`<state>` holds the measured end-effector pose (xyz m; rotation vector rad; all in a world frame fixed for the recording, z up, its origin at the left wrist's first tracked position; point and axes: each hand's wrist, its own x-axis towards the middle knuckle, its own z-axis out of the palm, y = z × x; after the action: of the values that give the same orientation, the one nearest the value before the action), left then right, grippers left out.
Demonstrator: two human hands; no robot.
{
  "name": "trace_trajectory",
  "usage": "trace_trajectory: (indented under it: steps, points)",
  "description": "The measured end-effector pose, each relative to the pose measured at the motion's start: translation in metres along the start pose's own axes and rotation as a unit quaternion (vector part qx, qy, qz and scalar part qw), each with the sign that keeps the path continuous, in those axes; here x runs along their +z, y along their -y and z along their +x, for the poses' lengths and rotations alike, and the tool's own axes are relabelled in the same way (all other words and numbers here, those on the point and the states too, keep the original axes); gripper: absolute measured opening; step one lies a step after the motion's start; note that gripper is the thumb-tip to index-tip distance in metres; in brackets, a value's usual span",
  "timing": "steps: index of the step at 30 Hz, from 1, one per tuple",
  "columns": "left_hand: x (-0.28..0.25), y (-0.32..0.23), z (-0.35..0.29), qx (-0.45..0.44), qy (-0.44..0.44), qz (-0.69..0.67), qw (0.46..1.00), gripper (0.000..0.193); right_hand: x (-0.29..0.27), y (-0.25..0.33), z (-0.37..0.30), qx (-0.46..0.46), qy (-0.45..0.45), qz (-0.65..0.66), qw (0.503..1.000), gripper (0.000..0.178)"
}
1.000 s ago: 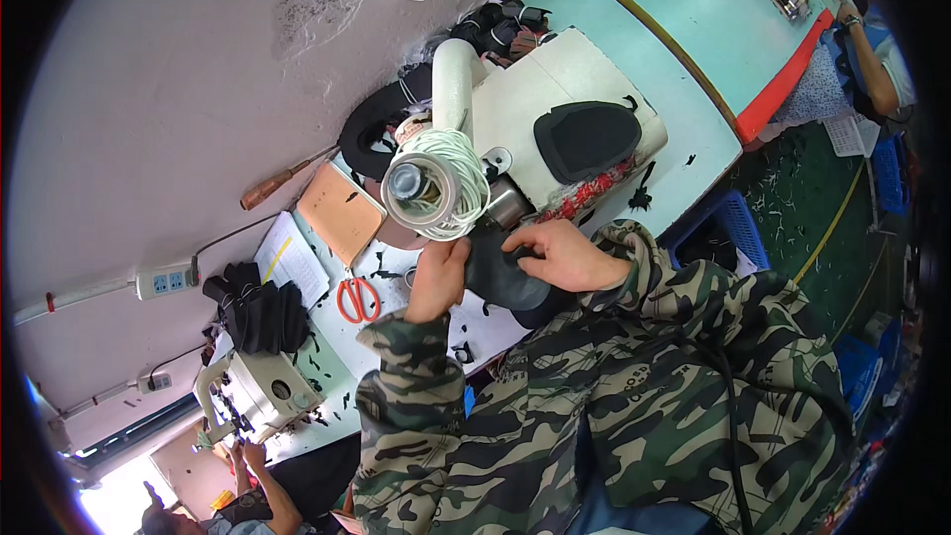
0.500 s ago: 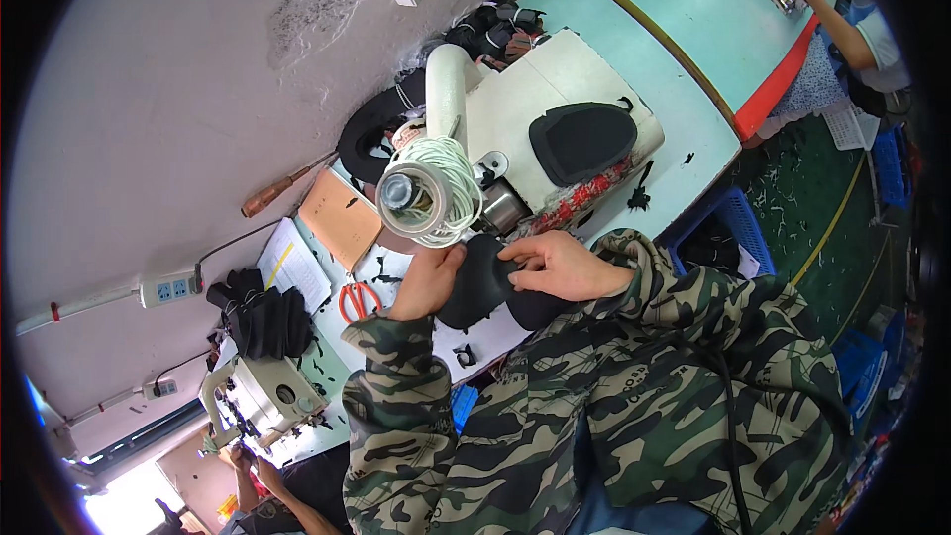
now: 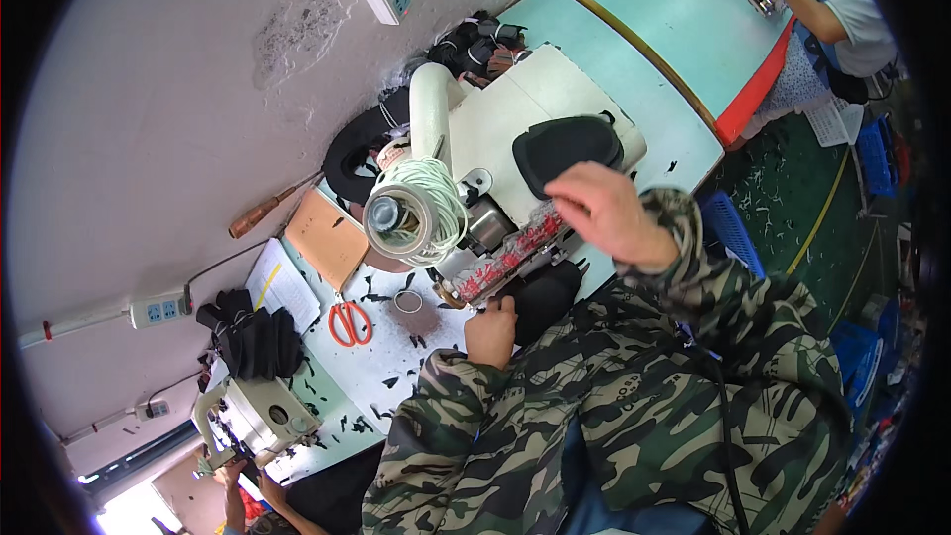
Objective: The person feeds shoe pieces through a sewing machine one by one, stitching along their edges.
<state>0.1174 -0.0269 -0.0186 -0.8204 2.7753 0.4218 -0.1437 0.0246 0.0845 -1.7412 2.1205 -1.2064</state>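
Close to my body, a black padded fabric piece [image 3: 548,303] lies at the near side of the white sewing machine [image 3: 495,117]. My left hand [image 3: 490,332] is closed at the left end of this piece, its fingertips partly hidden. Raised over the machine's near edge, my right hand [image 3: 609,216] has its fingers loosely stretched and bent a little, with nothing seen in them. Its fingertips come next to a black rounded pad [image 3: 565,147] lying on top of the machine; whether they touch it I cannot tell. Red marks [image 3: 510,260] run along the machine's near side.
A clear cup [image 3: 401,221] with coiled pale cord stands on the machine. Orange-handled scissors [image 3: 350,324], a tan board [image 3: 325,238] and black scraps lie on the table at left. A blue basket [image 3: 731,231] is at right. Co-workers sit at machines upper right and lower left.
My right hand has left the black fabric piece and risen toward the pad on the machine. My left hand and the piece have moved right and nearer, uncovering the machine's near side.
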Motion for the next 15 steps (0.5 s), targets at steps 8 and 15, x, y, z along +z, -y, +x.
trace_trajectory:
  steps: [8,15]
  points:
    - [0.002,-0.002,-0.015,0.054,-0.085,-0.019,0.995,0.012,0.05,0.017,-0.052,0.056,0.295,0.18,0.937,0.017]
    - [-0.109,0.013,0.006,-0.036,-0.08,-0.263,0.961,0.012,0.052,0.027,-0.031,-0.015,0.226,0.218,0.949,0.021]
